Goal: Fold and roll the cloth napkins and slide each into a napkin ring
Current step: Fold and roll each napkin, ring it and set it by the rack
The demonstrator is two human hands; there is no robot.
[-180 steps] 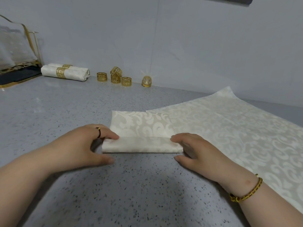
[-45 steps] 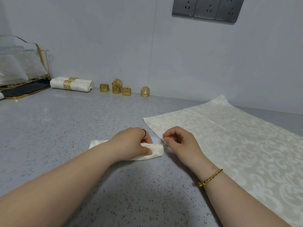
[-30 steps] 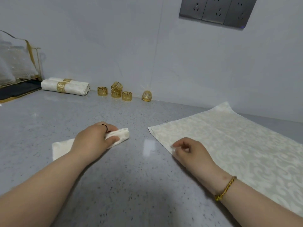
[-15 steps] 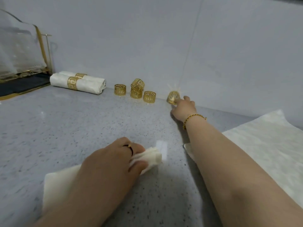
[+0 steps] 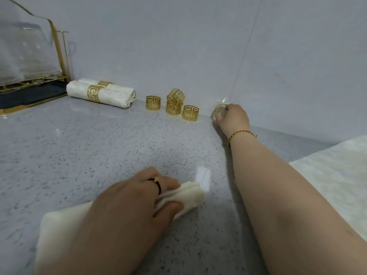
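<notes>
Two finished cream napkin rolls in gold rings [image 5: 101,95] lie back left by the wall. Left hand [image 5: 127,203] grips rolled cream cloth napkin [image 5: 188,195] on grey speckled worktop [image 5: 99,145]. Four loose gold fretwork rings [image 5: 190,113] sit by wall. Right hand [image 5: 233,117] has fingers curled round a fifth gold napkin ring [image 5: 218,111] at wall. Flat patterned cream napkin [image 5: 333,175] lies far right.

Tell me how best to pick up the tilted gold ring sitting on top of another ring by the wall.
Pinch the top ring by the highest part of its band, coming down from above and the front. The wall stands close behind, and the ring leans loosely on the lower ring, so a sideways push would likely topple it.
</notes>
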